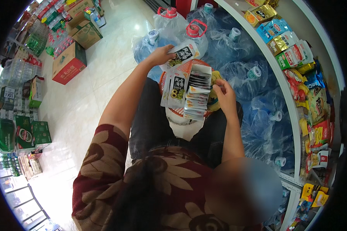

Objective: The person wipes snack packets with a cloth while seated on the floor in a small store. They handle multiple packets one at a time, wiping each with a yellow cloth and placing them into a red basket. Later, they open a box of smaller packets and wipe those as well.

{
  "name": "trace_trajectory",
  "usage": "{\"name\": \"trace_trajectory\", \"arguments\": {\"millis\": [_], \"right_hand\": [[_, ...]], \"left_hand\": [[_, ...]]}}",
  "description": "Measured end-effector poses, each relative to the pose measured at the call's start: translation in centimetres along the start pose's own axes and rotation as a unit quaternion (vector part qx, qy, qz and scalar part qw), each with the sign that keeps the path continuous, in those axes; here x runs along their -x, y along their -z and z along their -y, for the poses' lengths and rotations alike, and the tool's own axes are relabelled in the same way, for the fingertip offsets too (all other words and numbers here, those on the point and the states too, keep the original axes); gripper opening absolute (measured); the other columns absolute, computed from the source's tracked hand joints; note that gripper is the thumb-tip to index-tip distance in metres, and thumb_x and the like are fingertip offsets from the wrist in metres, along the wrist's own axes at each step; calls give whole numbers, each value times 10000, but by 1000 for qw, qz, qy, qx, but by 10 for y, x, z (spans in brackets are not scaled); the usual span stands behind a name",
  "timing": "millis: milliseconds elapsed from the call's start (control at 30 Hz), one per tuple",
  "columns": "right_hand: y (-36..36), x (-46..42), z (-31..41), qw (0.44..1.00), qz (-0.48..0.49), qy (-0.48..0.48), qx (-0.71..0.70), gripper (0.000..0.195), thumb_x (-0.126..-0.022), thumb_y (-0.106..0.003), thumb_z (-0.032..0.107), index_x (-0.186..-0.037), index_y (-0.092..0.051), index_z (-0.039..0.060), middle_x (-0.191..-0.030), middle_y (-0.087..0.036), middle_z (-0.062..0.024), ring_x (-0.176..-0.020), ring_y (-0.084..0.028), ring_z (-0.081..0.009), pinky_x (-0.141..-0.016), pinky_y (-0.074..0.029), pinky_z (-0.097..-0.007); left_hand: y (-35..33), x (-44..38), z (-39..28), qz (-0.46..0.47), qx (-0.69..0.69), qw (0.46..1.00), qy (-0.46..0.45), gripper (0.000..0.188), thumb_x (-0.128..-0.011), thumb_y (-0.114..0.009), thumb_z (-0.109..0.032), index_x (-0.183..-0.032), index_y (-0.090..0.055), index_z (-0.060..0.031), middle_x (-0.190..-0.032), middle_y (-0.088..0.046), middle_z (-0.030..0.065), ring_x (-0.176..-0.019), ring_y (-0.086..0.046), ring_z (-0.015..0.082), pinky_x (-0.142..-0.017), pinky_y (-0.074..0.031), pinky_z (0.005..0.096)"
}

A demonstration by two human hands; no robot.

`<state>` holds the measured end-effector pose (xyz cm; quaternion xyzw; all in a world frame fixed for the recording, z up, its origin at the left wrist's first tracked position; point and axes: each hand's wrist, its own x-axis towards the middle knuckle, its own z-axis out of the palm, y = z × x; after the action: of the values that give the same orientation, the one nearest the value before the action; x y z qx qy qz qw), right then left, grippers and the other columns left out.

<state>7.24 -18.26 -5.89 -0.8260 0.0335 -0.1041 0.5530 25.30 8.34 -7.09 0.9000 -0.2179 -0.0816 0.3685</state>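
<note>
My left hand [161,55] grips a white and black snack packet [188,52], held beyond the far left side of an open white display box [201,68]. The box holds a row of upright packets [196,99] and rests on an orange plastic basket [162,82] between my knees. Several flat packets of the same kind [177,91] lie overlapped to the left of the box. My right hand [226,93] is at the box's right side, thumb and fingertips close together beside yellow packaging [217,75]. Whether they pinch anything is not plain.
Large water bottles in plastic wrap [240,73] stand ahead and to the right. A white-framed shelf [295,127] with snack bags curves along the right. Cardboard cartons [69,63] and green drink packs [24,131] line the left, across a tiled floor [84,101].
</note>
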Motion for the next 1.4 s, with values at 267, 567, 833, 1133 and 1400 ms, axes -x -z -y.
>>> {"name": "trace_trajectory", "arguments": {"millis": [267, 567, 833, 1133, 1400], "right_hand": [[3, 2, -12, 1000, -17, -8, -18, 283, -813, -628, 166, -1040, -595, 0, -878, -598, -31, -724, -512, -96, -652, -431, -236], [-4, 1, -31, 998, -60, -33, -4, 203, -823, -600, 135, -985, -609, 14, -844, -594, -53, -708, -529, -122, -645, -436, -251], [6, 2, -29, 981, -143, 64, 112, 131, -840, -551, 96, -929, -618, 26, -898, -609, -99, -794, -568, -260, -735, -440, -328], [10, 42, 0, 987, -98, 127, -4, 152, -797, -617, 74, -935, -606, 13, -880, -598, -88, -740, -559, -182, -646, -450, -270], [1, 94, 34, 947, 71, 264, 167, 463, -601, -765, 136, -1009, -550, 89, -1012, -492, -96, -934, -493, -289, -779, -429, -382]], "left_hand": [[-29, -83, 9, 288, -63, 955, -22, 516, -802, -606, -351, -1234, -484, -97, -1117, -584, 140, -1014, -550, 276, -865, -411, 359], [-61, -64, 10, 181, -191, 959, -109, 565, -782, -609, -334, -1304, -431, -211, -1222, -514, 146, -1094, -499, 328, -934, -379, 385], [-59, -48, 24, 64, 12, 996, -57, 395, -862, -540, -297, -1180, -538, -63, -1140, -555, 153, -1068, -524, 294, -895, -412, 361], [-63, 82, -48, -169, 300, 936, -69, 185, -808, -605, -116, -963, -582, -18, -936, -605, 80, -843, -551, 158, -760, -442, 284], [-71, 179, -91, -84, 73, 964, -240, 563, -592, -801, -226, -1020, -473, -64, -1139, -446, 161, -1069, -442, 338, -887, -389, 391]]}}
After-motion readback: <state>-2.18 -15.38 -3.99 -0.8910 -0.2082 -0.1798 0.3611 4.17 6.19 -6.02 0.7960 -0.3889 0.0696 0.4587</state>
